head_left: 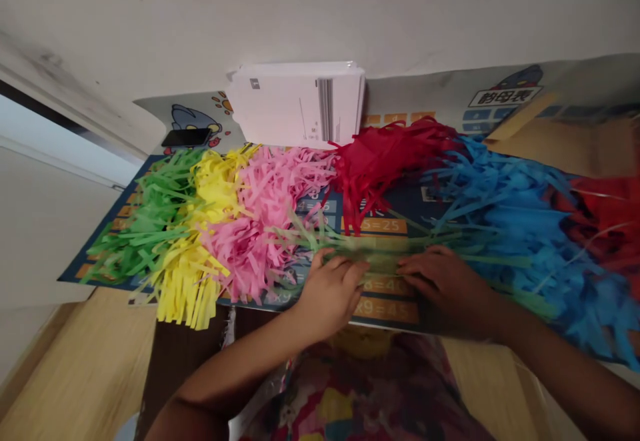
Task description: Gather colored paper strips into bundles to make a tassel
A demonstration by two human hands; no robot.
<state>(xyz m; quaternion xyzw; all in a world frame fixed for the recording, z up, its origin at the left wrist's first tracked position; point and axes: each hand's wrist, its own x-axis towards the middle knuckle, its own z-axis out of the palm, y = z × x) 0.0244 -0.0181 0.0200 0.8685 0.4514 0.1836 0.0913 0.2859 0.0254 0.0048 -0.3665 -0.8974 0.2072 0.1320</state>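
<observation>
A light green fringed paper piece (377, 248), blurred by motion, stretches sideways over the printed table mat. Its cut strips fan out at both ends. My left hand (333, 288) grips its left part with the fingers curled and pressed together. On the other side my right hand (445, 278) has closed its fingers on the right part. Beside my left hand lies a pink fringe bundle (270, 214). Blue fringes (520, 221) spread past my right hand. Behind the green piece sits a dark red fringe bundle (390, 158).
Yellow (215, 188) and green fringe bundles (160, 201) lie at the left, near a dark phone (186, 138). A stack of white printed sheets (300, 104) leans on the wall. Red fringes (610, 218) and a brown cardboard box (575, 141) are at the right.
</observation>
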